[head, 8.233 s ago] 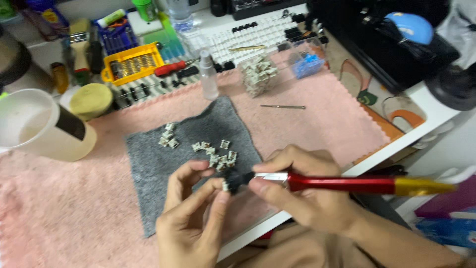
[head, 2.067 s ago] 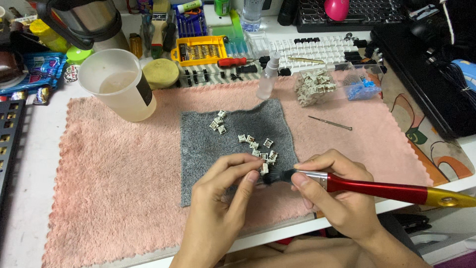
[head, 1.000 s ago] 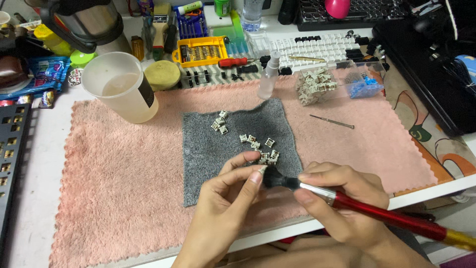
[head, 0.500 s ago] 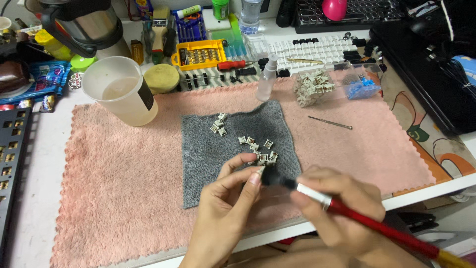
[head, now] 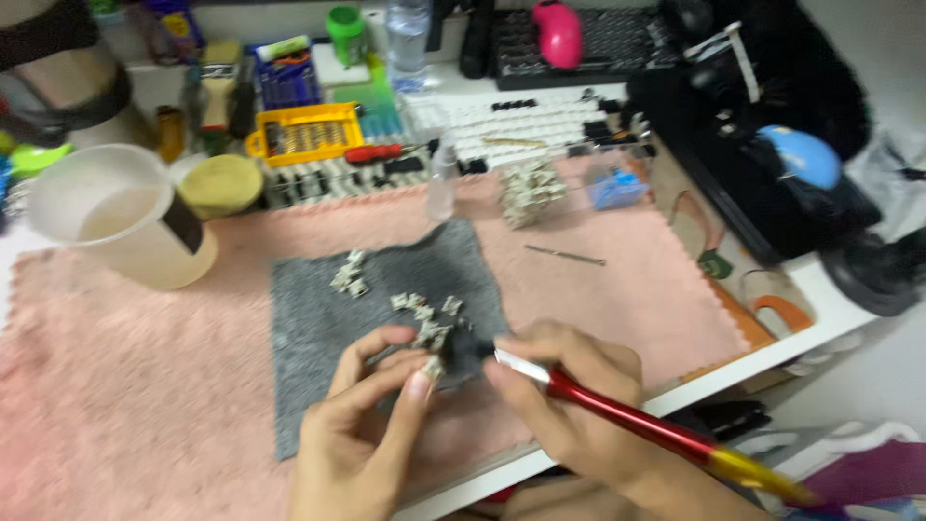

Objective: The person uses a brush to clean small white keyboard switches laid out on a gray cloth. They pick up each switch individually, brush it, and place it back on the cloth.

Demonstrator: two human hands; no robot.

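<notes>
My left hand (head: pixel 362 429) pinches a small pale keyboard switch (head: pixel 431 368) between thumb and fingertips, low over a grey cloth (head: pixel 318 328). My right hand (head: pixel 569 396) grips a red-handled brush (head: pixel 627 415) like a pen, with its dark tip (head: pixel 473 349) right beside the switch. Several more small switches (head: pixel 424 314) lie scattered on the grey cloth just beyond my fingers, and a small cluster of switches (head: pixel 349 275) lies farther back.
A pink towel (head: pixel 135 386) covers the desk under the grey cloth. A translucent measuring cup (head: pixel 125 217), a small bottle (head: pixel 443 183), a pile of switches (head: pixel 529 191), a thin metal rod (head: pixel 564 256), a yellow parts box (head: pixel 304 130) and a white keyboard (head: pixel 531 121) stand behind. The desk edge (head: pixel 772 357) runs at right.
The view has swung right and blurred. My hands stay together over the grey cloth, the brush tip still at the switch; the brush handle angles lower to the right.
</notes>
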